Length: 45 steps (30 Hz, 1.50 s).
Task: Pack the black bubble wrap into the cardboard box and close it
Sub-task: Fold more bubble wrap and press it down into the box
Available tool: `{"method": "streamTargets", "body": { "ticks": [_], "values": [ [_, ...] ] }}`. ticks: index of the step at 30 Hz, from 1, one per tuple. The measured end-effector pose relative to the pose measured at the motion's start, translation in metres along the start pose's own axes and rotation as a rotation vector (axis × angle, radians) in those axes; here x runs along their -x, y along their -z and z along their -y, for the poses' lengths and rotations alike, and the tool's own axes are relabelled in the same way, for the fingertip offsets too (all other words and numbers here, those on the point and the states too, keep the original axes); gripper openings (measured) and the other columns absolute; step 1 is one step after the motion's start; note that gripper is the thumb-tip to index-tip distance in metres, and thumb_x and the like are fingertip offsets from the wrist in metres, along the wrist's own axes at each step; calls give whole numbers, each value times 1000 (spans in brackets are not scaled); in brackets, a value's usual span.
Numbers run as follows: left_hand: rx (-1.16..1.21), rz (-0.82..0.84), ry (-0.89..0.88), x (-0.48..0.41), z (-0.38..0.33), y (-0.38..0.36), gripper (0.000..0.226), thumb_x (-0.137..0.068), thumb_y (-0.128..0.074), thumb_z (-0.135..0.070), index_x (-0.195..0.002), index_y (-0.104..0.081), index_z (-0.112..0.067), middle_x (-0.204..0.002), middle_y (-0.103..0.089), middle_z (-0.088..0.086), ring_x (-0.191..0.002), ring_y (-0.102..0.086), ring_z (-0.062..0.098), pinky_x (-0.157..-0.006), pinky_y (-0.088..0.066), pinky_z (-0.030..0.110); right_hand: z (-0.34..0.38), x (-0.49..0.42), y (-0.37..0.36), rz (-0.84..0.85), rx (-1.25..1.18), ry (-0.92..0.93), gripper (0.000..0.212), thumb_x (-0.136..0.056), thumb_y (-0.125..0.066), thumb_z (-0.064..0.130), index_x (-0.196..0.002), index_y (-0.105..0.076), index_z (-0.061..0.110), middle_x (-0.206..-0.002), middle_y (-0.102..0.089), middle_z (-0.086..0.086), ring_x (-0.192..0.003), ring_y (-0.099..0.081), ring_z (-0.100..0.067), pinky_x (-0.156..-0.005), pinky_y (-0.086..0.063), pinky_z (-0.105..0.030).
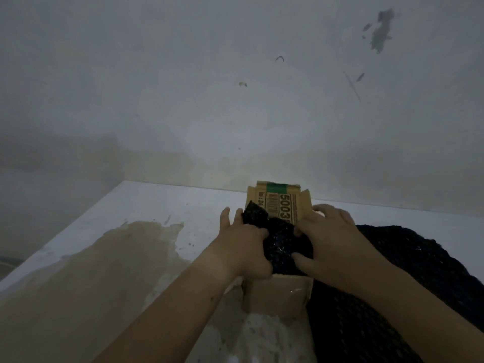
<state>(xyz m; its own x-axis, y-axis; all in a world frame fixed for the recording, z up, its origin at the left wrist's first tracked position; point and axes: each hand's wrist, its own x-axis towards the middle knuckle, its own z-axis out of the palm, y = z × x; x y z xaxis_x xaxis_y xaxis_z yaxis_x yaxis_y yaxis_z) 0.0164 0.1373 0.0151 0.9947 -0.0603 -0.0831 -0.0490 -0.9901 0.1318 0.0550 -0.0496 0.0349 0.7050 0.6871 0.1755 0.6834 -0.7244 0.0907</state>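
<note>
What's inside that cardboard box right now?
A bunched wad of black bubble wrap fills the open top of the cardboard box, gripped by the left hand and right hand. Whatever lies beneath it, down to the box bottom, is covered.

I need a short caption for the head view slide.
Left hand and right hand grip black bubble wrap, stuffing it into the open cardboard box on a white table.

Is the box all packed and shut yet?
Not yet. Done: a wad of the black bubble wrap sits in the mouth of the cardboard box. In hand: the left hand and the right hand squeeze that wad down. Left: a lot of black wrap lies outside on the table to the right, and the printed flap stands open.
</note>
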Motion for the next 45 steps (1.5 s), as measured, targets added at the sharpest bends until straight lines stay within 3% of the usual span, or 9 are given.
{"method": "streamTargets", "body": {
  "ticks": [8, 13, 17, 22, 26, 30, 34, 40, 45],
  "values": [
    [112, -212, -108, 8, 12, -9, 27, -68, -53, -41, -90, -59, -26, -92, -56, -8, -123, -39, 21, -116, 6, 54, 3, -22, -3, 309, -88, -6, 73, -79, -62, 36, -147, -36, 33, -152, -36, 3, -146, -4, -27, -117, -1, -43],
    [-23, -427, -163, 15, 13, -14, 70, -71, -54, -43, -136, -44, -21, -134, -40, -4, -142, -20, 20, -118, 4, 58, 0, -29, -7, 437, -152, -34, 73, -80, -61, 38, -147, -32, 34, -153, -29, -7, -146, 1, -27, -116, 6, -46],
    [-104, -351, -131, 14, 11, -10, 81, -73, -48, -50, -146, -37, -18, -144, -34, -1, -146, -10, 23, -116, 16, 57, -1, -20, -6, 283, -172, -27, 67, -82, -62, 41, -145, -37, 37, -155, -27, -7, -148, 6, -26, -117, 5, -43],
    [-104, -318, -119, 13, 9, -10, 84, -71, -47, -50, -148, -35, -18, -138, -39, -1, -141, -19, 22, -116, 14, 53, -5, -4, -11, 34, -81, -24, 47, -79, -55, 47, -124, -56, 34, -139, -51, 2, -145, -11, -24, -115, -5, -40],
    [-137, -238, -85, 9, 5, -5, 87, -67, -44, -50, -147, -33, -18, -135, -42, 2, -137, -24, 28, -116, 12, 54, 2, -6, -16, 34, 25, -13, 37, -77, -49, 44, -108, -61, 28, -121, -58, 0, -134, -28, -29, -112, -12, -40],
    [-120, -283, -128, 11, 3, -4, 72, -70, -56, -42, -135, -40, -18, -135, -35, 4, -135, -23, 27, -116, 8, 55, 3, -12, -12, 143, 33, -19, 47, -78, -55, 41, -119, -44, 21, -127, -54, -10, -137, -24, -31, -115, -13, -44],
    [-151, -287, -192, 11, 0, -1, 63, -67, -55, -36, -126, -50, -17, -138, -34, 2, -139, -18, 26, -115, 13, 58, 12, -7, -5, 4, 75, 25, 24, -79, -53, 38, -97, -52, 23, -105, -59, 1, -119, -38, -28, -103, -22, -38],
    [-52, -140, -88, 13, 6, -5, 49, -68, -42, -47, -107, -60, -22, -118, -56, -3, -145, -14, 27, -112, 25, 57, 10, 7, -15, 238, -33, 0, 54, -93, -27, 53, -71, -66, 22, -110, -62, 2, -141, -16, -23, -118, 9, -44],
    [-152, 150, -1, -5, -3, 11, 53, -71, -55, -49, -119, -60, -27, -155, -33, 17, -150, 6, 39, -109, 26, 61, 13, 9, -15, 250, -87, 4, 57, -96, -24, 54, -77, -68, 22, -115, -62, 3, -148, -3, -22, -118, 16, -45]
  ]
}}
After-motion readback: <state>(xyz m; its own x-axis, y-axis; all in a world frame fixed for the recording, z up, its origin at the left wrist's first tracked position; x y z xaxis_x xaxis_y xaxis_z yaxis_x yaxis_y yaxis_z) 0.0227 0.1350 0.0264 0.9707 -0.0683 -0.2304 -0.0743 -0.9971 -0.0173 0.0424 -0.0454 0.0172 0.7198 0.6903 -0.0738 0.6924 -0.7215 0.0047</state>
